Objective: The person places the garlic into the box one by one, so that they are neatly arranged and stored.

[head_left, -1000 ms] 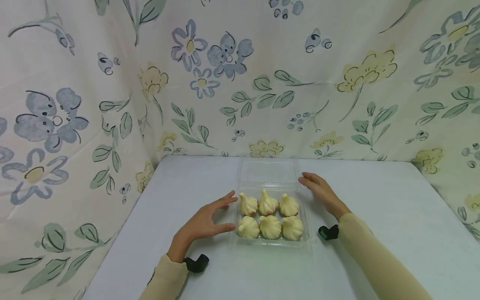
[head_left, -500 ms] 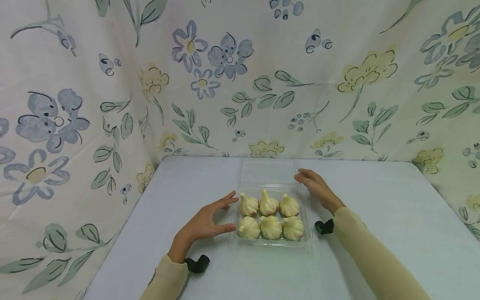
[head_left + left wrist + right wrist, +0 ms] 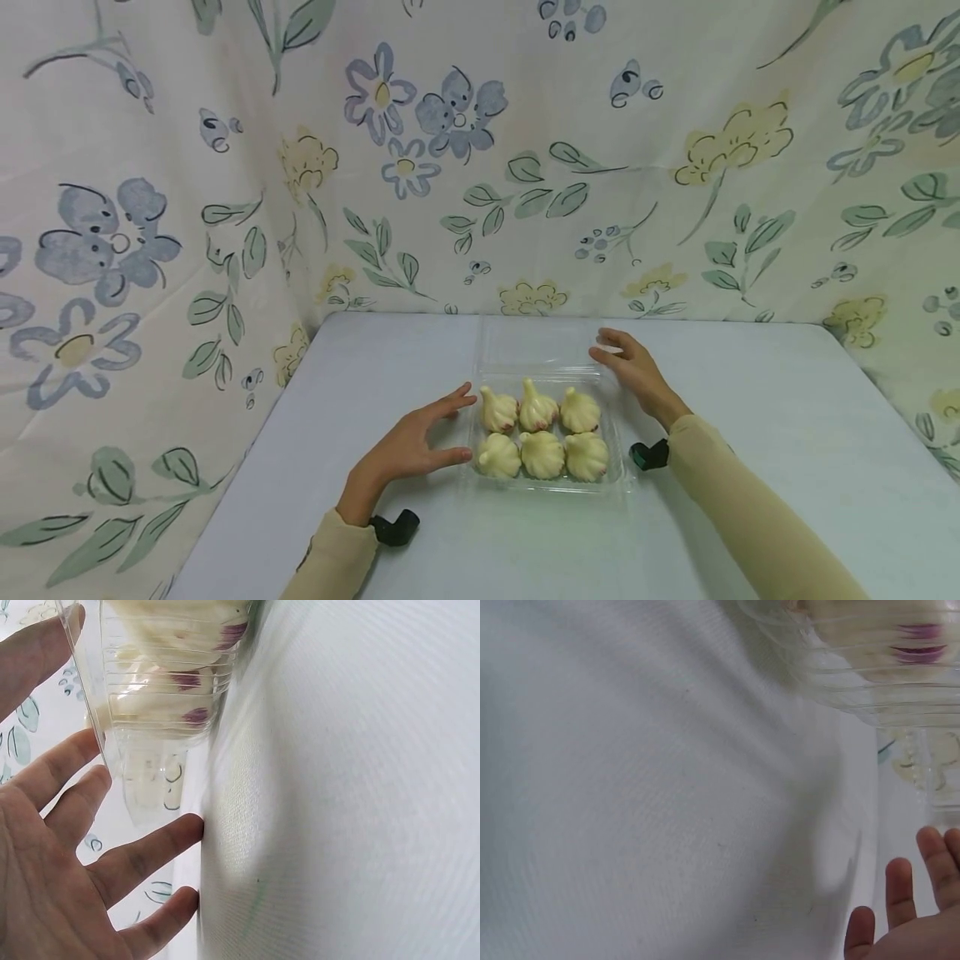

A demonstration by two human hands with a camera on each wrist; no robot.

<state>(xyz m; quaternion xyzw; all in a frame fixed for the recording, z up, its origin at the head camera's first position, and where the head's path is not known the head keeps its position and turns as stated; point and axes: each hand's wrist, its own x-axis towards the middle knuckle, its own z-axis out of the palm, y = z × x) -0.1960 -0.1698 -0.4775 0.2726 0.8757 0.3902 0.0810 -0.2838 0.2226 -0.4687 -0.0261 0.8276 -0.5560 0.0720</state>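
A clear hinged plastic box (image 3: 543,486) lies unfolded on the table, its transparent lid (image 3: 537,346) at the far side. Inside sit several pale garlic bulbs (image 3: 542,454) in two rows, with purple marks at their ends. My left hand (image 3: 405,446) is at the box's left side, fingers spread; in the left wrist view its thumb (image 3: 52,645) and a finger lie at the clear rim (image 3: 96,697). My right hand (image 3: 637,371) is beside the lid's right edge, fingers extended, fingertips right at that edge. In the right wrist view its fingers (image 3: 901,892) are apart and hold nothing visible.
The white-covered table (image 3: 750,400) reaches back to a floral curtain (image 3: 420,242) that rises behind it and along the left. Black wrist-worn devices (image 3: 393,527) stick out inward from both sleeves.
My right hand has shifted a little left and away from me, up to the lid's edge, its fingertips slightly raised and spread. The left hand and the garlic bulbs have stayed put.
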